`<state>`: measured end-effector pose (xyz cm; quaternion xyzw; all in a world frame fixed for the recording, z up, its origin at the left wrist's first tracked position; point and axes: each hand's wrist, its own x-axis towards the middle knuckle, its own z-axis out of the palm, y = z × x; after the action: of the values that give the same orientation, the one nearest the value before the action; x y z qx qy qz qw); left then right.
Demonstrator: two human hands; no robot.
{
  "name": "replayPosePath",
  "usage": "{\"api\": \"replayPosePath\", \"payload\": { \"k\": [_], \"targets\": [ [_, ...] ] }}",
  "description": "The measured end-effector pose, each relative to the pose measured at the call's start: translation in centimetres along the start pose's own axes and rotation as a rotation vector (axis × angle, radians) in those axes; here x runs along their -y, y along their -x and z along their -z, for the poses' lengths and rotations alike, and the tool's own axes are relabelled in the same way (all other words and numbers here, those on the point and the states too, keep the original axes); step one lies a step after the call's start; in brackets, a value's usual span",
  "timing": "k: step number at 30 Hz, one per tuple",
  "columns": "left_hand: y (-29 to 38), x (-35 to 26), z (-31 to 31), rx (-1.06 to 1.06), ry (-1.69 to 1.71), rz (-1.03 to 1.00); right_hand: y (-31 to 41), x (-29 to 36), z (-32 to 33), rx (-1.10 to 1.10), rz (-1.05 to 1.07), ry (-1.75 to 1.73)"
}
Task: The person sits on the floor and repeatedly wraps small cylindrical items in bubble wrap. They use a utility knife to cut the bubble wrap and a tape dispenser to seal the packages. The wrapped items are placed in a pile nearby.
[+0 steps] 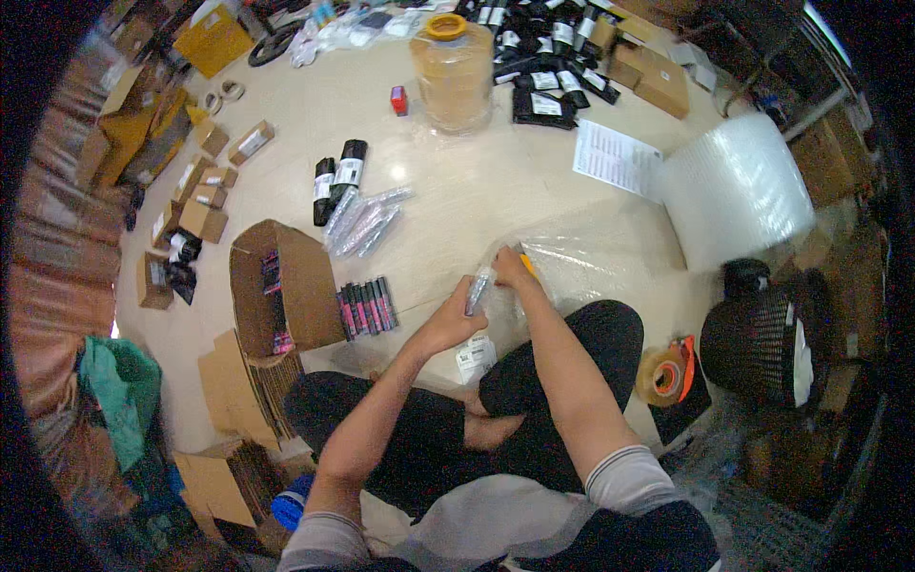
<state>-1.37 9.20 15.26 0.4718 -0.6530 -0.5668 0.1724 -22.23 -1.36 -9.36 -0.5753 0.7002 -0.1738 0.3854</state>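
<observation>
My left hand (454,320) is closed around a slim bundle rolled in clear bubble wrap (480,287); what lies inside is hard to make out. At the far end of that bundle, my right hand (510,266) has its fingers curled on the wrap. A yellow and black tool (528,264), perhaps a cutter, shows beside the right hand, partly hidden. Loose bubble wrap sheet (572,268) spreads to the right over the floor. Below my hands lies a white printed label (476,359). Several black-and-pink tubes (368,307) lie in a row to the left.
An open cardboard box (307,286) holds more tubes. Beyond it lie bubble-wrapped bundles (364,222) and black labelled parcels (350,166). A bubble wrap roll (740,189) and tape roll (661,377) are at right. A large stretch-film roll (454,82) stands ahead.
</observation>
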Motion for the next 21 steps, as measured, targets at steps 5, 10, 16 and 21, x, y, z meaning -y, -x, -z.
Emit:
{"api": "replayPosePath", "payload": {
  "k": [5,10,16,21],
  "targets": [
    [4.3,-0.3,-2.4,0.053,0.361,-0.009,1.9,2.9,1.6,0.267,-0.091,-0.096],
    [5.2,3.4,-1.8,-0.33,-0.08,0.026,9.3,6.3,10.4,0.086,0.07,-0.271],
    [6.4,6.2,-1.4,-0.4,-0.144,0.123,25.1,-12.1,28.7,-0.613,0.006,0.012],
    [6.8,4.2,-1.9,-0.34,0.038,0.102,35.8,-28.1,28.9,-0.206,-0.416,0.701]
  ]
}}
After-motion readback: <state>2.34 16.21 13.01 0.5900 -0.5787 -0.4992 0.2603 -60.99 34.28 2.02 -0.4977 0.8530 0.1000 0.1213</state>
